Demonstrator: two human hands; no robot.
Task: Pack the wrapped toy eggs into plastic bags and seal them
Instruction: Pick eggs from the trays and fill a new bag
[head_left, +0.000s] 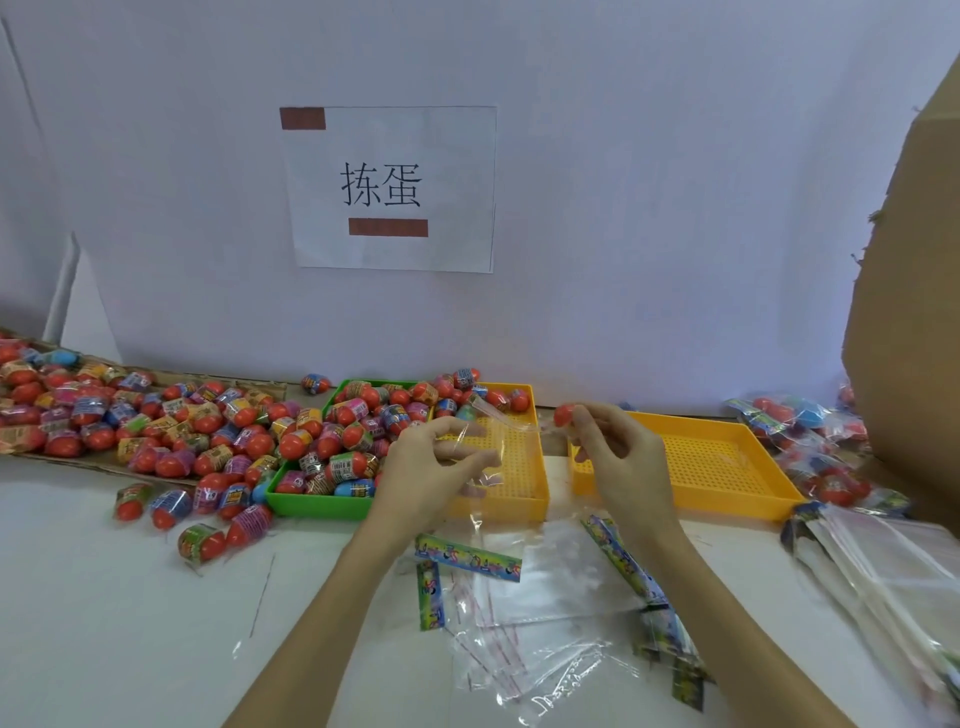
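At nine o'clock a heap of wrapped eggs (130, 415) lies on a cardboard sheet (72, 460), running off the left edge so its extent is cut off. Each egg shows a red rounded end and a printed band in clear wrap; the print is too small to read. A few loose eggs (200, 540) sit on the white table (130, 623) toward eight o'clock.

Just right of the heap, a green tray (311, 506) is full of eggs, and its right side is hidden behind the left hand (421, 478). That hand pinches a clear plastic bag (493, 441) between thumb and curled fingers, holding it open over a yellow tray (524, 499) with a perforated floor. The bag is nearly see-through, so its edges are hard to trace.

At twelve o'clock a paper sign (392, 187) hangs on the wall, two parts masked by brown bars.

The right hand (618, 452) holds a red egg (565, 414) at its fingertips, just beside the bag's mouth; most of the egg is covered by the fingers.

At six o'clock flat empty bags (545, 597) with colourful header strips overlap on the table between the forearms.

Right of the hand lies a second yellow tray (727, 467). At three o'clock filled bags (789, 421) lie partly behind a cardboard box (909, 312), itself cut off by the edge. At four o'clock a stack of bags (883, 571) runs out of view.
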